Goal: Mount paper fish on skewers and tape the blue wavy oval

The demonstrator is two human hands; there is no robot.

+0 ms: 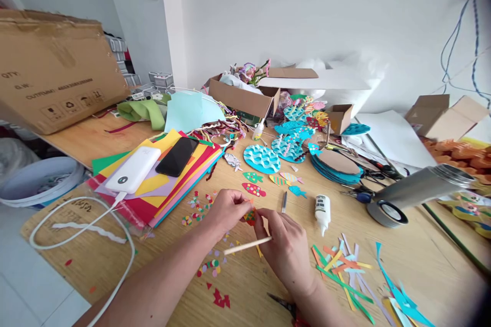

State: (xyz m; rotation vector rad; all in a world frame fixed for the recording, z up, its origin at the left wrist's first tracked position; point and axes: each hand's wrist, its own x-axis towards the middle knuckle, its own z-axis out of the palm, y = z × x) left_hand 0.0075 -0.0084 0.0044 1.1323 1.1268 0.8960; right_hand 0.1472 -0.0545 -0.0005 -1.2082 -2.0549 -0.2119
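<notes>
My left hand (230, 210) pinches a small orange-red paper fish (250, 216) with coloured dots on it. The fingertips of my right hand (286, 240) close on the fish's other side, partly covering it. A thin wooden stick (247, 246) also sticks out leftward from my right hand. Just beyond lie finished-looking paper fish: a red one with dots (253, 189), a green one (253, 177), a striped one (280, 181) and a blue one (297, 191). Small paper dots (210, 266) and red scraps (221, 298) are scattered near my left forearm.
A white glue bottle (322, 212) and a pen (284, 202) lie right of my hands. Paper strips (345, 265) and scissors (284, 304) are nearer. Coloured sheets carry a phone (177, 157) and a power bank (133, 169). A steel flask (422, 186) lies at right.
</notes>
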